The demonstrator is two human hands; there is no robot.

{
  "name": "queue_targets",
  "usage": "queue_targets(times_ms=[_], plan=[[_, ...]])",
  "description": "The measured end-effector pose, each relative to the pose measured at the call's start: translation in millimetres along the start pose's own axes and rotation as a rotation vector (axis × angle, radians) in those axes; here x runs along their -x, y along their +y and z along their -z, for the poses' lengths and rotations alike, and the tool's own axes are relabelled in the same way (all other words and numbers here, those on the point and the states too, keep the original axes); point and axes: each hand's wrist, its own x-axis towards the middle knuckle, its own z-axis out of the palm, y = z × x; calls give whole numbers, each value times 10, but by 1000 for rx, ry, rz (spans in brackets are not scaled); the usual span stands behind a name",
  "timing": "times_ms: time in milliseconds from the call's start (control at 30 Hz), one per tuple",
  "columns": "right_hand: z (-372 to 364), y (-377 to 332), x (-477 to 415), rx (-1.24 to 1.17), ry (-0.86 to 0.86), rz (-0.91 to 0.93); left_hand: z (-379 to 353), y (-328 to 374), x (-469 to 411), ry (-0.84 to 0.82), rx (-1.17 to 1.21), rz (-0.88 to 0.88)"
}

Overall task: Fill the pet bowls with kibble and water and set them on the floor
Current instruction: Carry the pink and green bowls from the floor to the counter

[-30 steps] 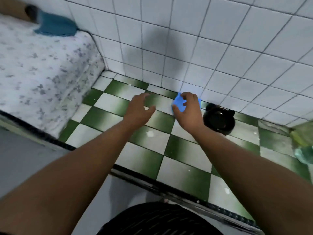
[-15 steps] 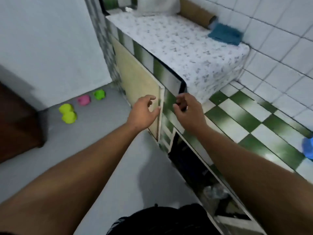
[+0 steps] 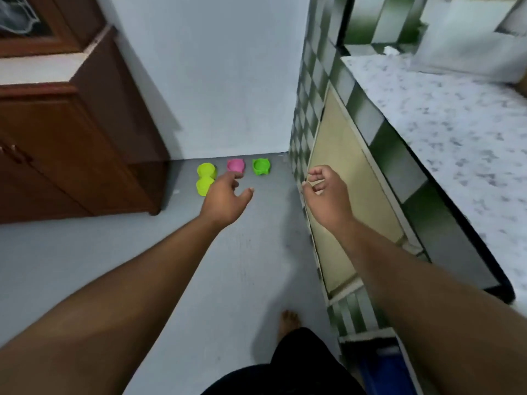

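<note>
Against the far wall [image 3: 228,81], a lime double bowl [image 3: 206,179], a pink bowl [image 3: 235,165] and a green bowl [image 3: 261,166] sat in a row on the grey floor [image 3: 242,266], near one another; I could not tell their contents. My left grip [image 3: 225,196] hung before them, fingers loose, thumb spread, holding nothing. My right grip [image 3: 325,195] hovered beside the counter [image 3: 442,132] and its cream door [image 3: 342,178], fingers loosely curled round nothing. A brown cabinet [image 3: 71,152] stood to the left.
</note>
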Motion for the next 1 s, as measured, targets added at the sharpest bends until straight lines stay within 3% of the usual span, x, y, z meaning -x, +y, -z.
queue_targets(times_ms=[233, 533, 800, 1000], plan=[[-600, 129, -1409, -101, -153, -33, -7, -149, -1168, 150, 34, 169], [-1371, 463, -2925, -83, -165, -135, -185, -675, -2751, 141, 30, 188], [-2531, 1114, -4254, -69, -109, -354, -616, -1696, -4486, 57, 72, 361], [-3619, 2193, -5140, -138, -105, -579, -1410, -2613, -5658, 42, 95, 460]])
